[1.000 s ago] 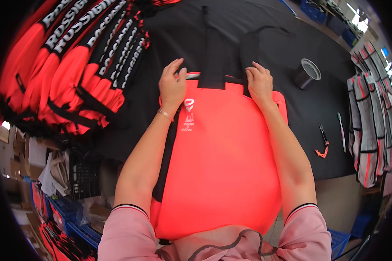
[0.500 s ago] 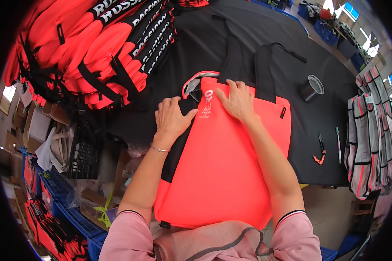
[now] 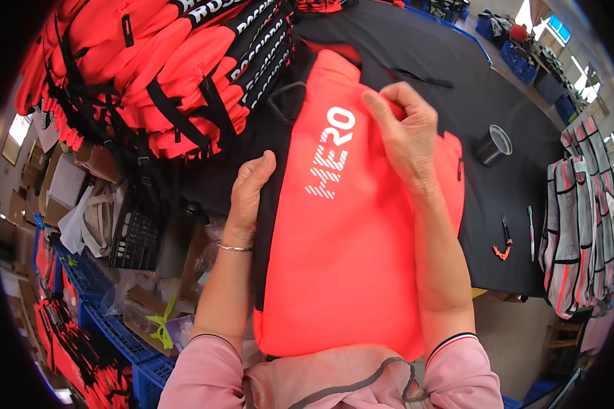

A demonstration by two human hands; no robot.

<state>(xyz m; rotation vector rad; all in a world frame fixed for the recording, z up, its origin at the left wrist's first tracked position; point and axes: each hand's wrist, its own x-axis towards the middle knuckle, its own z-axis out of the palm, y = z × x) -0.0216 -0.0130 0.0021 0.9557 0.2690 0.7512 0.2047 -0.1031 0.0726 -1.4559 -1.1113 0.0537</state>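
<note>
Your left hand [image 3: 249, 194] is set on edge along the dark left side of the bag [image 3: 341, 266], thumb up; its fingers are mostly hidden, so whether it grips cannot be told. A bracelet [image 3: 235, 248] circles that wrist. Your right hand [image 3: 416, 136] is at the bag's upper right edge, its fingers curled and its thumb drawn in against them, pinching the cloth there.

From the left, you have blue crates [image 3: 147, 378] low at the side, then red bags [image 3: 174, 51] piled high with black straps hanging down, and a black crate [image 3: 135, 238] below the pile. The bag is straight in front of you, its lower end against your body and its narrow top reaching over the black table [image 3: 484, 211]. Its red front faces up, with white print near the left edge.

Right of the bag, on the table, are a dark cup [image 3: 492, 146], then snips [image 3: 505, 232] with orange at the lower end, then a thin brush [image 3: 531, 235] just beside them. Farthest right, grey bags [image 3: 573, 232] hang over the table's edge.
</note>
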